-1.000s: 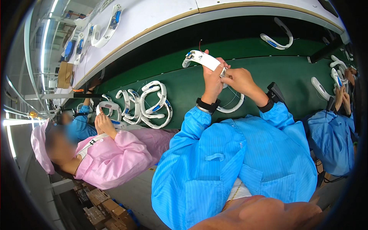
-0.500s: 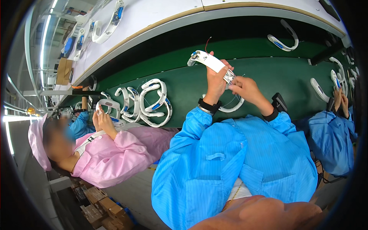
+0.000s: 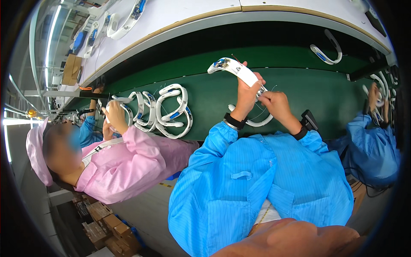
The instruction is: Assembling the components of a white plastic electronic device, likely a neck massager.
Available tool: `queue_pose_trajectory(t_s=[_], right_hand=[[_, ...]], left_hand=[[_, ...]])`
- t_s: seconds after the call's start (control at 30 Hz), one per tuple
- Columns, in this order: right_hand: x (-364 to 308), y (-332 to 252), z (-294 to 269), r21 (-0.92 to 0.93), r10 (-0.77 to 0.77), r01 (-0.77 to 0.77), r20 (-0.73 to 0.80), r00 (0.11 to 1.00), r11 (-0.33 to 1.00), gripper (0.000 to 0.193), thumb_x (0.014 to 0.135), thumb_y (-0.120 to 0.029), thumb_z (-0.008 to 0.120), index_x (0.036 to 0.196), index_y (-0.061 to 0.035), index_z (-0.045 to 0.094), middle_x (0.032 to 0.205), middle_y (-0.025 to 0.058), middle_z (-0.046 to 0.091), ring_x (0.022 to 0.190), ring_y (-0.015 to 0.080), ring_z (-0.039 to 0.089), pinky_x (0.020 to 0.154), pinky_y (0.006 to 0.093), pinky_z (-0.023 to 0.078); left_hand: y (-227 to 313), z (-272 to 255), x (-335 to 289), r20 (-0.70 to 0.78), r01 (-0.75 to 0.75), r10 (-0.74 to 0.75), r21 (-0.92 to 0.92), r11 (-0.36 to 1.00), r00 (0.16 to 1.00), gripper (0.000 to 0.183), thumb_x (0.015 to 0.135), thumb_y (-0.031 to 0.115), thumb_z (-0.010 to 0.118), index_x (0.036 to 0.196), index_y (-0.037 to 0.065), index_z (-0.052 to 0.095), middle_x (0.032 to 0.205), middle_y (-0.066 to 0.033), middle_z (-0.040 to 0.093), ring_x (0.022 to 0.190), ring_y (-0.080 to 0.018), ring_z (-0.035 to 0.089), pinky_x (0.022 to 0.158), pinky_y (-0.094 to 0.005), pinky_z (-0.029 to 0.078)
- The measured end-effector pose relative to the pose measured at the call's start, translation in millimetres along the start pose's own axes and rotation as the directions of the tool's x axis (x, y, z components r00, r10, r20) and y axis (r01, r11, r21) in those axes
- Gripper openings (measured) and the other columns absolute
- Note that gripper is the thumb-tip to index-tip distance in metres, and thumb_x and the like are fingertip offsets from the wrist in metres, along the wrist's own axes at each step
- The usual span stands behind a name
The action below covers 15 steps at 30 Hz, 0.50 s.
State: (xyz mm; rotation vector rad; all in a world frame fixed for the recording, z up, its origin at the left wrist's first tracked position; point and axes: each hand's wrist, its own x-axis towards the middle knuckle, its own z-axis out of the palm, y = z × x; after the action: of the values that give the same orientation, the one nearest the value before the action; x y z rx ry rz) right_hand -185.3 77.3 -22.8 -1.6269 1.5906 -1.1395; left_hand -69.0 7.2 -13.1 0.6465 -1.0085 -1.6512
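Observation:
My left hand (image 3: 247,97) is closed around a white curved plastic housing (image 3: 240,71), held up over the green bench. Bare electronics and a thin red wire show at the housing's far end. At its near end, the fingers of my right hand (image 3: 275,103) are pinched together right by the edge. Whatever is between them is too small to make out. A thin pale wire hangs below my hands. Beneath them, a white curved band (image 3: 260,123) lies on the bench, partly hidden by my left wrist.
Several white looped bands (image 3: 172,112) stand on the green bench (image 3: 209,103) to the left, near a person in pink (image 3: 124,167). Another curved band (image 3: 327,53) lies at the far right. A person in blue (image 3: 370,145) works at the right. A white shelf (image 3: 184,10) runs above.
The housing has tilted a little, and my right fingers remain at its near end. The person in pink has raised one hand; the hands at the right have moved among the bands.

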Motion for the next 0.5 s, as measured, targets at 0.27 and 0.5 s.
queue_pose_trajectory(t_s=[0.27,0.5], right_hand=[[48.5,-21.8,-1.4,-0.063,-0.300,0.296,-0.075,0.951,0.953,0.015,0.074,-0.004,0.066,0.089,-0.0047,0.064,0.080,0.0098,0.063,0.055,0.0217,0.059,0.054,0.0308,0.046],[131.0,-57.5,-2.0,0.327,-0.085,0.029,0.159,0.984,0.945,0.033,0.071,0.001,0.060,0.103,-0.0037,0.058,0.097,0.0084,0.060,0.068,0.0173,0.061,0.059,0.0290,0.047]], left_hand=[[-8.7,-32.0,7.8,-0.017,0.045,-0.042,0.241,0.970,0.999,0.071,0.080,-0.011,0.049,0.141,0.004,0.016,0.102,-0.0111,0.053,0.092,-0.0183,0.058,0.082,-0.0322,0.051],[24.0,-45.9,35.2,-0.056,0.093,-0.080,0.287,0.953,0.995,0.060,0.079,-0.010,0.051,0.133,0.003,0.027,0.107,-0.0097,0.052,0.088,-0.0165,0.058,0.072,-0.0296,0.050]])
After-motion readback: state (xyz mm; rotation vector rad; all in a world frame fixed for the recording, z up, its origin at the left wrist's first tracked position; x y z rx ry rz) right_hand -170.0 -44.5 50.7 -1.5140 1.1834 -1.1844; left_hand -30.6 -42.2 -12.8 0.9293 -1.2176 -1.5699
